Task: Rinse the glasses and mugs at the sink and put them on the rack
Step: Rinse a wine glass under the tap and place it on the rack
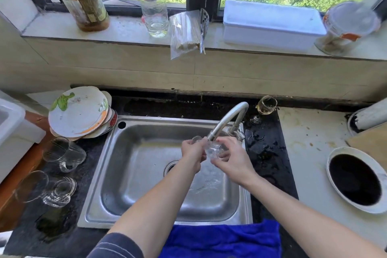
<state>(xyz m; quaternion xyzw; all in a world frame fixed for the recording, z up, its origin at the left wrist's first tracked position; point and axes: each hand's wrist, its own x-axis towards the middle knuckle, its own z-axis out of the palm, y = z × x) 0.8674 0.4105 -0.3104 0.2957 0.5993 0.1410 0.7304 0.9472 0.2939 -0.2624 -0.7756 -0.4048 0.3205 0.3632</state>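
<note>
Over the steel sink (pixel 117 174), right under the tap spout (pixel 227 119), both hands hold one small clear glass (pixel 213 148). My left hand (pixel 191 152) grips its left end and my right hand (pixel 232 158) cups it from the right and below. Water runs over the glass. On the dark counter left of the sink lie clear glass mugs: one (pixel 62 154) further back, two (pixel 31 186) (pixel 59 191) nearer. A small stemmed glass (pixel 267 105) with a little yellowish liquid stands behind the tap.
A stack of dirty plates (pixel 78 112) leans at the sink's back left corner. A blue cloth (pixel 226 239) hangs over the front edge. A white dish of dark liquid (pixel 356 180) sits on the right counter. Bottles, a white box and a jar line the windowsill.
</note>
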